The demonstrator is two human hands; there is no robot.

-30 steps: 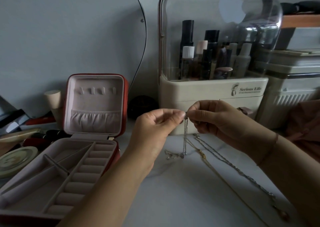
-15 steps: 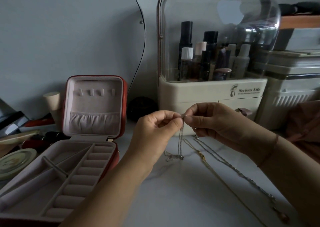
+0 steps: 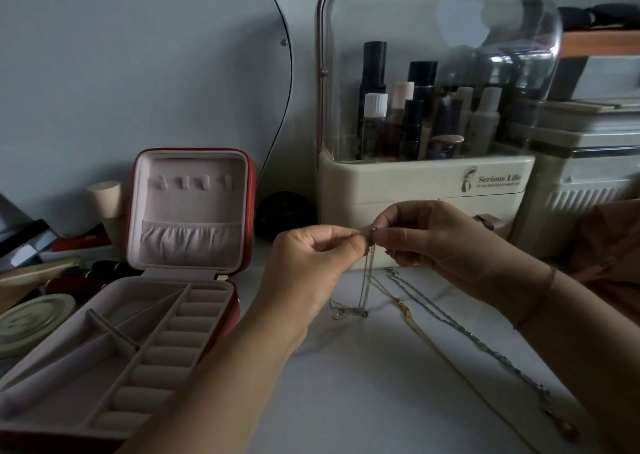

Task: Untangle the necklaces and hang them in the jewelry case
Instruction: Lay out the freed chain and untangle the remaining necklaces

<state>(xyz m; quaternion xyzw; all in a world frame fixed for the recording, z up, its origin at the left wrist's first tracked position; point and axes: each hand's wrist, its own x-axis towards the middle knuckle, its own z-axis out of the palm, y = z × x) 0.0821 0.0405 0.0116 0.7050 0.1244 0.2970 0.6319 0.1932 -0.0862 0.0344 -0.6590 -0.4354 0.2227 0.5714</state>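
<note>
Both hands meet above the white tabletop. My left hand and my right hand pinch the top end of a thin silver necklace, which hangs doubled down to the table, its lower end lying at the surface. A gold necklace and a twisted silver necklace lie stretched on the table under my right forearm. The red jewelry case stands open at the left, its pink lid upright with a row of hooks and a gathered pocket; nothing hangs on the hooks.
A clear-domed cosmetics organizer with several bottles stands right behind my hands. A mirror leans on the wall. Lipsticks, a round tin and clutter sit left of the case. White storage boxes and a pink cloth are at the right.
My hands have stayed together on the necklace's top end, with only small finger movements. The hanging chain shifted slightly.
</note>
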